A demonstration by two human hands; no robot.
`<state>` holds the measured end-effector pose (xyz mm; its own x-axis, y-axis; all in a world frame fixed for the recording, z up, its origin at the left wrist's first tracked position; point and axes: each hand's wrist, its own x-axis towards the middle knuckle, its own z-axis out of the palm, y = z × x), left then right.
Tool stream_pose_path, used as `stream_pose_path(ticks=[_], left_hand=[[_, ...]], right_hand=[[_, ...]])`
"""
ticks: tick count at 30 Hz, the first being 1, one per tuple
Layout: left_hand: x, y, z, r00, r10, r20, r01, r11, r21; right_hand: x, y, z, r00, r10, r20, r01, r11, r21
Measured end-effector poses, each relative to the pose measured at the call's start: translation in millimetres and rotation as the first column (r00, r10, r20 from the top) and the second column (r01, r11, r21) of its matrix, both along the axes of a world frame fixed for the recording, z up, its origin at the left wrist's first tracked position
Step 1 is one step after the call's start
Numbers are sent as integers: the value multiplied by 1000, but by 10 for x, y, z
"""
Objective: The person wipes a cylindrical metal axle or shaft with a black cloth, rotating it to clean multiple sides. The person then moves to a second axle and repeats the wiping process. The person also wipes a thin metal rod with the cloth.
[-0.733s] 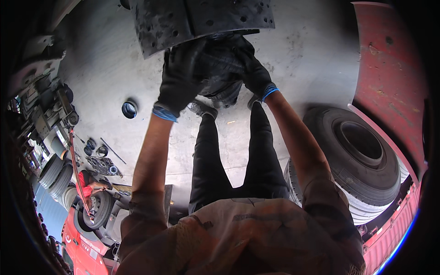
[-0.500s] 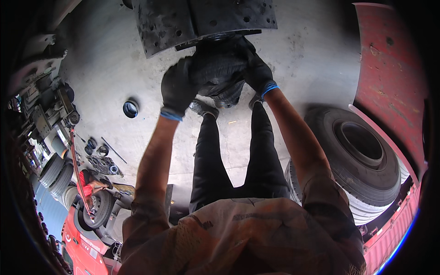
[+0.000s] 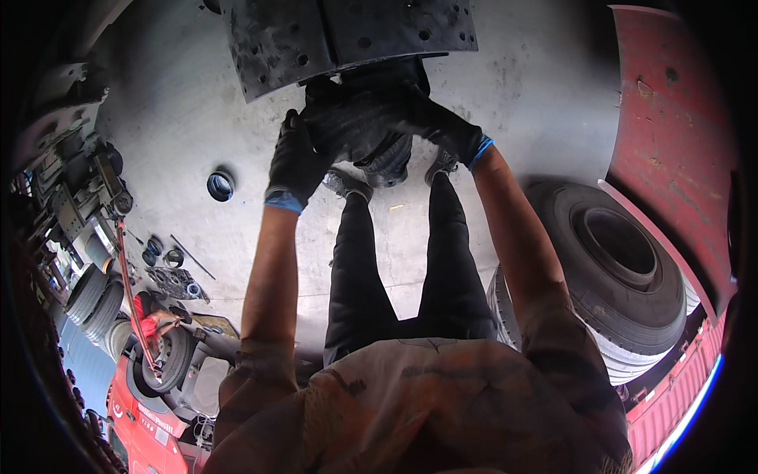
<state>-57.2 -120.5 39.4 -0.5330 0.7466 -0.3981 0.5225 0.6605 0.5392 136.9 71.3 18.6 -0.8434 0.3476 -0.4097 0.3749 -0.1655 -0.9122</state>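
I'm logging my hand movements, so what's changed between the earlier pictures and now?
Since the last earlier picture, your left hand has shifted slightly left. Your right wrist has swung outward to the right, with the right hand now stretched leftward across the dark bundle. Whether either grip changed is unclear. The curved drilled plate, large tyre and floor ring stayed put.

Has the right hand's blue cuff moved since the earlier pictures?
Yes, the blue cuff at the right hand has moved rightward, closer to the big tyre.
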Motion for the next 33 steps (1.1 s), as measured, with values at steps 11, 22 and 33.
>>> stream_pose_path(ticks=[11,22,33], left_hand=[[332,430,-10,960,4,-280,4,1000,26],[-369,183,-1320,473,143,869,-534,832,154],[488,965,-153,873,278,-401,-313,950,-23]], right_hand=[[210,-88,-660,775,-627,84,515,548,-659],[-777,-346,-323,852,-485,196,344,802,489],[-435,-324,-1297,872,-458,-174,483,864,142]])
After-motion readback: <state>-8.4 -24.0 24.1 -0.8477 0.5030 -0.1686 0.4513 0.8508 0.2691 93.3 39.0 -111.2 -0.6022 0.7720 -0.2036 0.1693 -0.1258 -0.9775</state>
